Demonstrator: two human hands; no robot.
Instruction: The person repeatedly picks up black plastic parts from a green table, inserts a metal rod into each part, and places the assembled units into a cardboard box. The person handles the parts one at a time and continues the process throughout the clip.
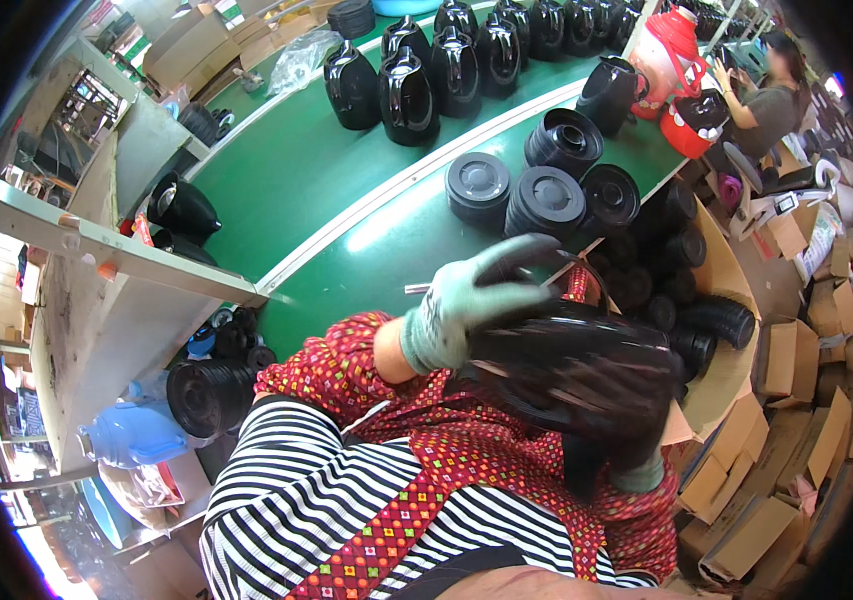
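A glossy black jug body (567,360), smeared by motion, lies on its side in front of my chest. My right hand (637,465), in a green glove with a dark palm, grips its lower right end; most of those fingers are hidden against the black shell. Over the upper left end of the jug body is my left hand (457,305), in a matching glove. Its fingers are blurred, so whether they grip the shell is unclear. A thin metal rod (417,289) sticks out left of that glove; what it belongs to is hidden.
Several black jugs (407,95) stand on the green conveyor (287,170). Nearer are stacks of round black lids (547,195). A carton (732,260) of black parts stands right, with folded cartons (767,520) beyond. Another person (777,105) works beside a red jug (667,55).
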